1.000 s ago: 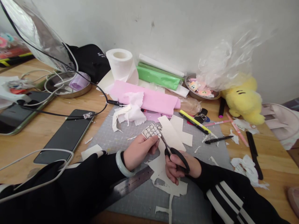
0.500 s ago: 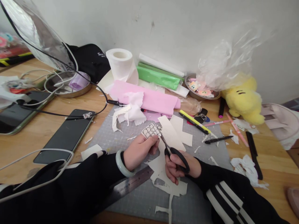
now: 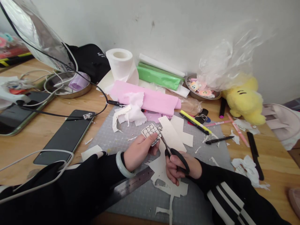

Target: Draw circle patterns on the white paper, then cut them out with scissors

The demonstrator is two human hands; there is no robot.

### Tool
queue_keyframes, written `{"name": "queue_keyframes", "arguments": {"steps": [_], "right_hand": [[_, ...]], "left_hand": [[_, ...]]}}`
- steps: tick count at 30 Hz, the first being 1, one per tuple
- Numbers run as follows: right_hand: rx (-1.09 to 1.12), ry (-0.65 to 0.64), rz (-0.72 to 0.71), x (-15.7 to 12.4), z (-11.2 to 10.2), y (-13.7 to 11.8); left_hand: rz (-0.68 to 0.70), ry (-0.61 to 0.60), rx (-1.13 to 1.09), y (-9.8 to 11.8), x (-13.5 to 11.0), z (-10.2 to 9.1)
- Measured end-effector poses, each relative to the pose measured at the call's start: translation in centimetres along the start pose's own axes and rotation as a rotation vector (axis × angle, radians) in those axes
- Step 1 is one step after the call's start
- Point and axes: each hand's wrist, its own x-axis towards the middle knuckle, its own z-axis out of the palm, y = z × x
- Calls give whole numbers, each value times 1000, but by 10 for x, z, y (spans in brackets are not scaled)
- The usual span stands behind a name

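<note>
Black scissors (image 3: 173, 150) sit snug in a curled right hand (image 3: 175, 170), blades right at the patterned card (image 3: 148, 130) the left hand (image 3: 137, 152) has pinched under its thumb, over the mat (image 3: 201, 197).

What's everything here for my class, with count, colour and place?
patterned paper: 1, white, centre
scissors: 1, black-handled, centre
cutting mat: 1, grey, foreground
ruler: 1, metallic, foreground
paper scraps: many, white, scattered
phones: 2, dark, left
cables: several, black or white, left
bowls: 2, metallic, left and right
paper roll: 1, white, back
folded sheet: 1, pink, back
packet: 1, green, back
pens: several, yellow or black, mostly right
plush toy: 1, yellow, right
plastic pieces: several, clear, back
table: 1, brown, underneath
bangle: 1, pale, foreground
sleeves: 2, black and white, foreground
left hand: 1, bare, holding patterned paper
right hand: 1, bare, holding scissors
</note>
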Motion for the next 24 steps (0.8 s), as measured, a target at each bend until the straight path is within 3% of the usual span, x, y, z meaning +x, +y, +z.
{"name": "queue_keyframes", "arguments": {"steps": [24], "right_hand": [[3,24,24,0,1,-2]], "left_hand": [[13,-25,26,-5,2,0]]}}
